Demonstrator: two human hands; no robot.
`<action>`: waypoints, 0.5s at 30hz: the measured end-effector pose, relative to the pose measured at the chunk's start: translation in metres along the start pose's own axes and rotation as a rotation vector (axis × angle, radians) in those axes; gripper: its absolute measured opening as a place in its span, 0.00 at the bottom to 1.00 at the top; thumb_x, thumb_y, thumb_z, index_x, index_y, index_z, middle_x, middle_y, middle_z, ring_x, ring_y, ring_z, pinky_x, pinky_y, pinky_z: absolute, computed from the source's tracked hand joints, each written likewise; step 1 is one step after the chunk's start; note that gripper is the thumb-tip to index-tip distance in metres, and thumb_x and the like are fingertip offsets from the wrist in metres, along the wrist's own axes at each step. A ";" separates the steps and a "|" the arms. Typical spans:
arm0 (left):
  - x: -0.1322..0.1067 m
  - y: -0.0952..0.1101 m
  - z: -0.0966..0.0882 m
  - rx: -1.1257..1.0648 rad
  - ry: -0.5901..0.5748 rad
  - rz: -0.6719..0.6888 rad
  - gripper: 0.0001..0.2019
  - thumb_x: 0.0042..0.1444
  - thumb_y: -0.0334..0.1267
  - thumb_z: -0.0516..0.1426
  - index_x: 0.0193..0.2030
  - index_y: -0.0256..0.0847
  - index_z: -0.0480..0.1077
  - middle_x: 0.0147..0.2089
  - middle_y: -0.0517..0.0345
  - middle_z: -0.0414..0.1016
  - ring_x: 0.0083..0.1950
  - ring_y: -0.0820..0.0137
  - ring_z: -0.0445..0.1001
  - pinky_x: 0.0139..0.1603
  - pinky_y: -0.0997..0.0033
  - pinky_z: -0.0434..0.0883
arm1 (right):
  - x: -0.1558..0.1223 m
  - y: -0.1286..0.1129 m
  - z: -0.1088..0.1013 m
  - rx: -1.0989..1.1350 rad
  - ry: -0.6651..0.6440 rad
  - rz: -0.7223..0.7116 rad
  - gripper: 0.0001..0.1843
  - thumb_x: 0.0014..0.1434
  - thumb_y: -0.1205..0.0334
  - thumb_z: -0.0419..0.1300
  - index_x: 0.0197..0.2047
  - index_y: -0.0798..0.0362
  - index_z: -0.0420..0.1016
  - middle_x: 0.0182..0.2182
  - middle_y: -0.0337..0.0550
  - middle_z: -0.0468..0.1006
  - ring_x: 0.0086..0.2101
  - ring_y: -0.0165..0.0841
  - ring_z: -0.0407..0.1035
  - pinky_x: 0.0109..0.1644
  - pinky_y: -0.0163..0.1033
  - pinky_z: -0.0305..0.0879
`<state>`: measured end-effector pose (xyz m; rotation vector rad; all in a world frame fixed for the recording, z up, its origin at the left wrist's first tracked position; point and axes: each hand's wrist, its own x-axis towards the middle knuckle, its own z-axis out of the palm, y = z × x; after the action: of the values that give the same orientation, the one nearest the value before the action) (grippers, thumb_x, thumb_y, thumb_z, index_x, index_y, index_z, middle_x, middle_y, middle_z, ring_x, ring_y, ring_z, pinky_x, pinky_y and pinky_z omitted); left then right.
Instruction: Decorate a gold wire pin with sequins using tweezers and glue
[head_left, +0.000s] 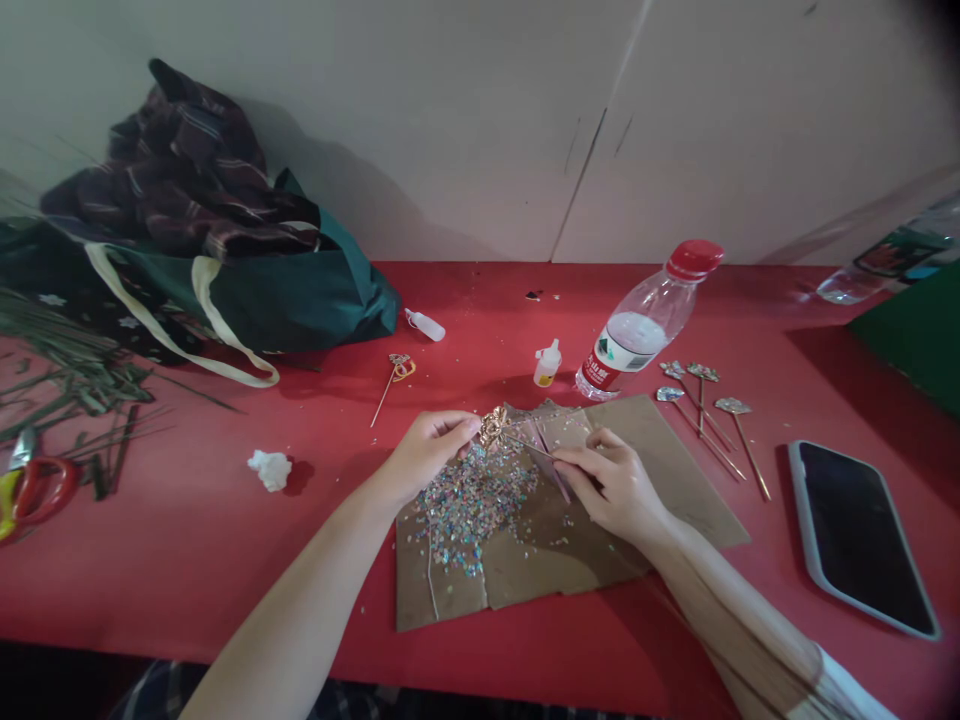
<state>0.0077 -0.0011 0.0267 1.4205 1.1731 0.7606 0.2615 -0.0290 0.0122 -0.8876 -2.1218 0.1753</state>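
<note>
Your left hand (427, 455) and right hand (611, 485) pinch a gold ornament pick (493, 428) together above glitter-strewn cardboard (660, 470) — nearby, a red-capped plastic bottle (637, 325) holds pale liquid, a small squeeze bottle (547, 365) yellowish dregs.

Table covering (225, 590): solid red. Cardboard sheet (675, 490): plain brown, strewn with iridescent multicoloured sequins (469, 510). Floral ornament (493, 428): gold. Cloth bundle (187, 180): maroon, pale stripes in a plaid-like pattern. Tote bag (315, 300): dark green, cream handles (217, 320). Bottle cap (694, 259): red. Scissors (37, 490): red and yellow handles. Wall (480, 120): off-white.
</note>
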 end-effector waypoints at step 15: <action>-0.001 0.005 0.000 0.010 0.000 0.001 0.18 0.58 0.52 0.53 0.26 0.40 0.66 0.23 0.61 0.61 0.24 0.76 0.56 0.25 0.71 0.50 | -0.004 0.004 0.003 0.014 -0.016 0.013 0.07 0.61 0.70 0.56 0.41 0.52 0.72 0.29 0.36 0.81 0.19 0.24 0.62 0.38 0.41 0.61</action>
<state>0.0083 -0.0019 0.0313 1.4290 1.1781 0.7567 0.2631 -0.0281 0.0066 -0.8948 -2.1273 0.2041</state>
